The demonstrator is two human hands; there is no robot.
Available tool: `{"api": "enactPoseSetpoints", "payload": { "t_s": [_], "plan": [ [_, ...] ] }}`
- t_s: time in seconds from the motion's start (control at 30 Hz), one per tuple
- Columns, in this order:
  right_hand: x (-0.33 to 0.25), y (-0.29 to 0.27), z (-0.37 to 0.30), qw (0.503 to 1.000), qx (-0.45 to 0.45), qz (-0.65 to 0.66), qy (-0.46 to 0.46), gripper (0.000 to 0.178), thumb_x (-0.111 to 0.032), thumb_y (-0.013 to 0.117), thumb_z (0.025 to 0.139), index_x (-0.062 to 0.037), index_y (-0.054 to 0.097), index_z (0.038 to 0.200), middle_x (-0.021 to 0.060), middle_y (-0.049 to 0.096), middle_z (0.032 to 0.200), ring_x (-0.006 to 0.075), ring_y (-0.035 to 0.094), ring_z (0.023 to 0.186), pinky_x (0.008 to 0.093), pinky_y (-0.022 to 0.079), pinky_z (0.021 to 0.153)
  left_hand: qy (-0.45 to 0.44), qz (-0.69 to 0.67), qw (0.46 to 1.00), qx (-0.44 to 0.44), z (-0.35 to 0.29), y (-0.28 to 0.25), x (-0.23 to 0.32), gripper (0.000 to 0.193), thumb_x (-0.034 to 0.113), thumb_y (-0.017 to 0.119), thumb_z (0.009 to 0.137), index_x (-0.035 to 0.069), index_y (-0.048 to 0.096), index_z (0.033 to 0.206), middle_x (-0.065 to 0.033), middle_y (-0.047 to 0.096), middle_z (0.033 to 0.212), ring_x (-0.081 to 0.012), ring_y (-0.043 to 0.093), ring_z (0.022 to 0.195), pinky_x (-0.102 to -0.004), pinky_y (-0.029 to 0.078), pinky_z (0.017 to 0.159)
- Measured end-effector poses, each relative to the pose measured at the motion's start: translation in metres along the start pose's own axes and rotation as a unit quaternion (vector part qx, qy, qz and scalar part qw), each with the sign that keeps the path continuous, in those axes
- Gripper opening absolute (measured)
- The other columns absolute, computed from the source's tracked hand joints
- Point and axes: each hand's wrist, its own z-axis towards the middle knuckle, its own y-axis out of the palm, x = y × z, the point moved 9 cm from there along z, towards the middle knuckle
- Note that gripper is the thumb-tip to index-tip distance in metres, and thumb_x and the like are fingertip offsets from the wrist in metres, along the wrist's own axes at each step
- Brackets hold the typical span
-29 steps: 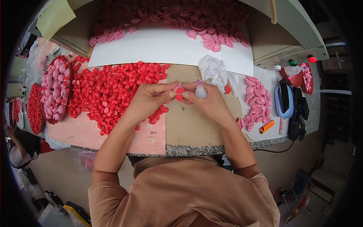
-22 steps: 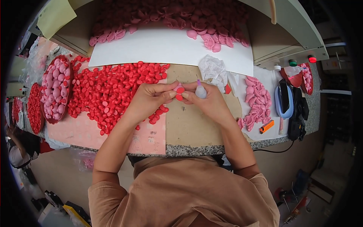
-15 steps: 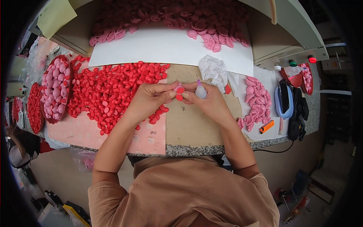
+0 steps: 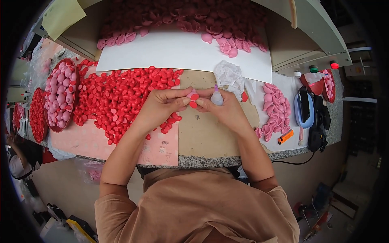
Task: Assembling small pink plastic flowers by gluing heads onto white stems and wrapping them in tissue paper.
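Note:
Fingertips together over the brown board, my left hand point(image 4: 164, 106) and my right hand point(image 4: 229, 108) pinch a small red-and-pink piece point(image 4: 194, 97) between them. Two flat red faces of it show, with a bit of pink behind; the fingers hide the rest. Tucked in my right hand is also a small translucent squeeze bottle point(image 4: 216, 98) with a thin purple nozzle pointing up and away from me. Left of my hands spreads a heap of glossy red pieces point(image 4: 117, 97), rounded with flat bases. Pink petal-shaped pieces point(image 4: 276, 107) lie to the right.
A red dish point(image 4: 71, 107) of pink balls stands at the left. Crumpled white tissue point(image 4: 229, 77) lies beyond my right hand. At the right are an orange box-cutter-like item point(image 4: 285, 137) and a blue tray point(image 4: 303, 115) with a black object. Pink flowers point(image 4: 182, 18) fill the shelf ahead.
My hands stay nearly in place with the same grip. The red-and-pink piece has turned or shifted very slightly between the fingertips.

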Motion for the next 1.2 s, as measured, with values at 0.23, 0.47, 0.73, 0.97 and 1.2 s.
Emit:
{"api": "enactPoseSetpoints", "payload": {
  "t_s": [0.23, 0.47, 0.73, 0.97, 1.2],
  "plan": [
    [-0.005, 0.001, -0.001, 0.999, -0.005, 0.038, -0.002, 0.029, -0.010, 0.061, 0.088, 0.0056, 0.057, 0.111, 0.0115, 0.063, 0.102, 0.0173, 0.064, 0.090, 0.0287, 0.055, 0.077, 0.013, -0.017, 1.000, 0.001, 0.000, -0.001, 0.001, 0.032, 0.014, 0.064, 0.087, 0.005, 0.060, 0.117, -0.0041, 0.065, 0.101, -0.0065, 0.060, 0.087, -0.0218, 0.051, 0.077],
    [-0.005, 0.000, 0.000, 0.999, 0.000, 0.043, -0.001, 0.028, -0.013, 0.060, 0.088, 0.0048, 0.058, 0.110, 0.0105, 0.064, 0.098, 0.0166, 0.064, 0.089, 0.0279, 0.055, 0.076, 0.020, -0.027, 0.999, -0.003, -0.001, 0.000, 0.004, 0.033, 0.013, 0.063, 0.087, 0.004, 0.059, 0.119, -0.0048, 0.065, 0.103, -0.0074, 0.060, 0.089, -0.0223, 0.051, 0.079],
    [-0.010, 0.001, -0.002, 0.996, -0.005, 0.090, -0.008, 0.033, -0.015, 0.061, 0.088, 0.0038, 0.056, 0.115, 0.0095, 0.065, 0.096, 0.0150, 0.064, 0.084, 0.0290, 0.054, 0.077, 0.040, -0.079, 0.996, -0.016, -0.002, 0.003, 0.010, 0.034, 0.011, 0.061, 0.088, 0.003, 0.057, 0.121, -0.0063, 0.064, 0.107, -0.0109, 0.060, 0.096, -0.0245, 0.050, 0.085],
    [-0.003, -0.001, 0.000, 0.997, 0.004, 0.080, -0.005, 0.035, -0.013, 0.063, 0.087, 0.0058, 0.055, 0.116, 0.0102, 0.064, 0.095, 0.0127, 0.063, 0.081, 0.0251, 0.054, 0.074, 0.038, -0.042, 0.998, -0.024, -0.003, 0.007, 0.014, 0.035, 0.006, 0.058, 0.088, 0.000, 0.054, 0.122, -0.0110, 0.062, 0.110, -0.0174, 0.061, 0.099, -0.0299, 0.052, 0.087],
    [-0.007, 0.001, -0.002, 0.996, -0.016, 0.082, -0.007, 0.033, -0.012, 0.064, 0.086, 0.0054, 0.056, 0.113, 0.0098, 0.064, 0.095, 0.0136, 0.063, 0.081, 0.0256, 0.053, 0.074, 0.040, -0.048, 0.998, -0.024, -0.004, 0.006, 0.013, 0.035, 0.011, 0.063, 0.087, 0.001, 0.057, 0.120, -0.0068, 0.065, 0.104, -0.0101, 0.061, 0.093, -0.0236, 0.050, 0.083]
  ]
}}
